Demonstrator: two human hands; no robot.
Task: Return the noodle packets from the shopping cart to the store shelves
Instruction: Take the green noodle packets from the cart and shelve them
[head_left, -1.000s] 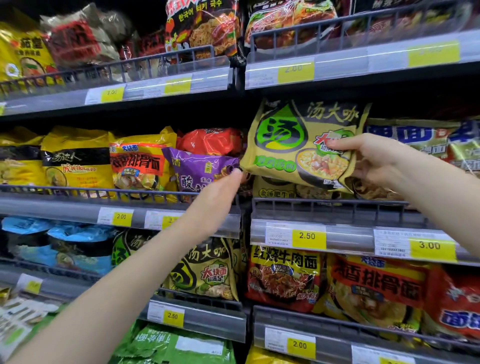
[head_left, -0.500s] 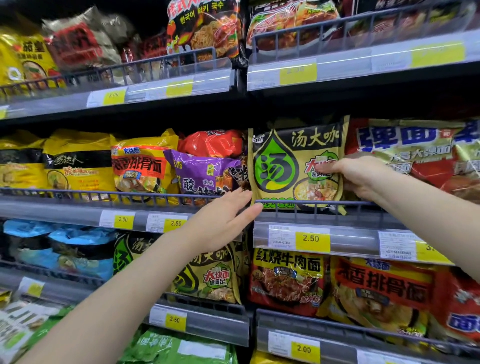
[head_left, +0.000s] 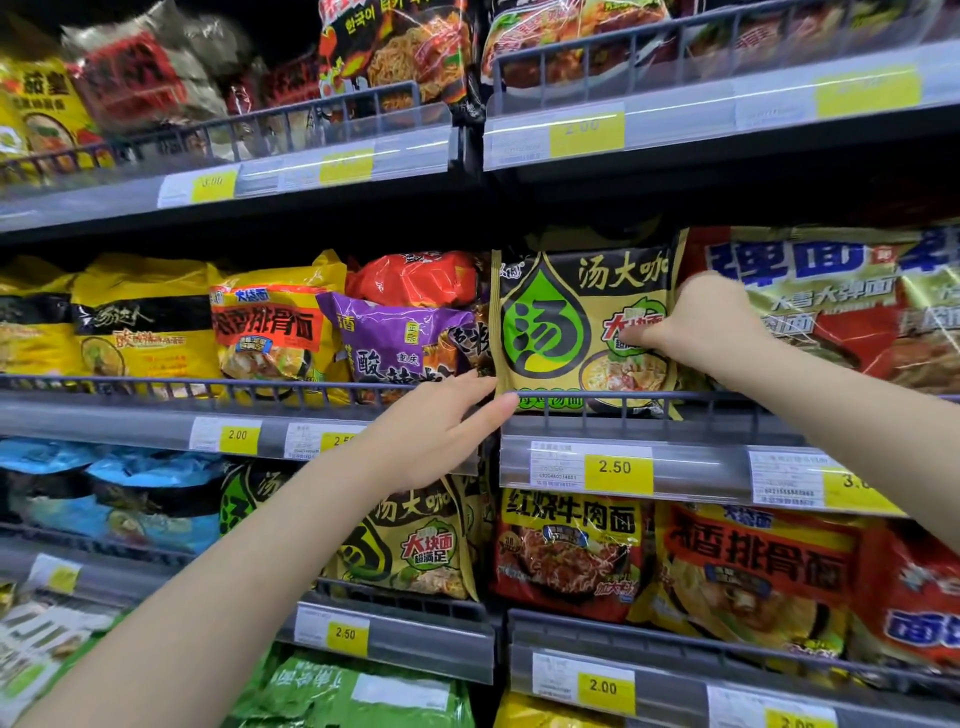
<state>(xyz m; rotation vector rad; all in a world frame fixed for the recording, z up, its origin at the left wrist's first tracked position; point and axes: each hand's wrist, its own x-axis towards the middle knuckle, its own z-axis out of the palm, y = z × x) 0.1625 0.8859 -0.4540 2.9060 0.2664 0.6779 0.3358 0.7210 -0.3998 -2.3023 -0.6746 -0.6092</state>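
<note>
Olive-green foil packet (head_left: 582, 332) stands upright on the middle shelf (head_left: 675, 415), behind its front rail, at the left end of the right bay; your right hand (head_left: 711, 322) pinches its right edge, thumb on the face; left hand (head_left: 441, 421) is spread, fingertips at the bottom left corner. Likely light, crinkly, slick, brittle inside; hold by the edge seams, don't squeeze the middle.

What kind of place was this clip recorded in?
A grocery store's instant noodle aisle: tiered shelves with wire rails, yellow price tags along their edges, and rows of noodle packets.
</note>
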